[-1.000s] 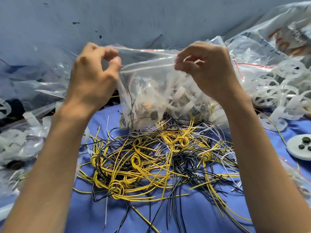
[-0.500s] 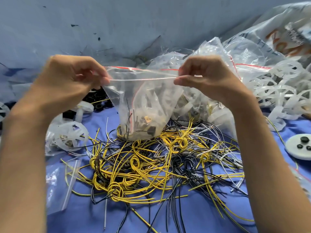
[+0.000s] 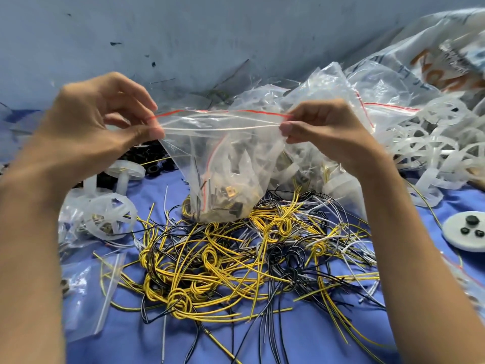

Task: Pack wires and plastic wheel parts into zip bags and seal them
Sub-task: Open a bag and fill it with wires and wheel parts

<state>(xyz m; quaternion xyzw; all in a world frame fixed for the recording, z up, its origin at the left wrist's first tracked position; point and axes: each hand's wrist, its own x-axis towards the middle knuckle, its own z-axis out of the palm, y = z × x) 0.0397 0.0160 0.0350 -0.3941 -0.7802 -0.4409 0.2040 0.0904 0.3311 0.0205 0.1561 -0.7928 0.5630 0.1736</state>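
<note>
A clear zip bag (image 3: 223, 164) with a red line along its top hangs between my hands, its bottom resting on the wire pile. Small dark and brass parts and thin wires lie inside it. My left hand (image 3: 105, 122) pinches the bag's top left corner between thumb and fingers. My right hand (image 3: 322, 127) pinches the top right corner, and the zip strip is stretched tight between them. Below lies a tangle of yellow, black and white wires (image 3: 236, 264). White plastic wheel parts (image 3: 107, 219) sit at the left.
More white wheel parts (image 3: 435, 143) and clear bags (image 3: 328, 95) pile up at the right against a large printed sack (image 3: 433, 64). A white disc with black nuts (image 3: 467, 232) lies at the right edge. An empty zip bag (image 3: 86, 292) lies flat at the lower left on the blue cloth (image 3: 288, 342).
Both hands have moved apart along the bag's top and lowered a little, stretching the zip strip straight. The bag now hangs lower, and the wheel parts at the left have come into view.
</note>
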